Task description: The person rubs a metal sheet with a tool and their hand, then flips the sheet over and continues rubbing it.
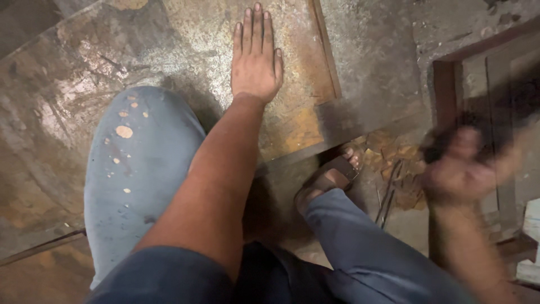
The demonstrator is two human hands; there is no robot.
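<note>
Left hand (256, 56): open, palm down, fingers together, flat on the rusty metal sheet (169, 50). Left knee (138, 163) in paint-spotted grey trousers lies on the sheet, just beside that forearm. Right hand (458, 169): off the sheet's right edge, blurred; cannot tell whether open or gripping. Sandalled foot (332, 177) sits just beyond the sheet's lower right edge, beside rusty scraps (394, 155).
</note>
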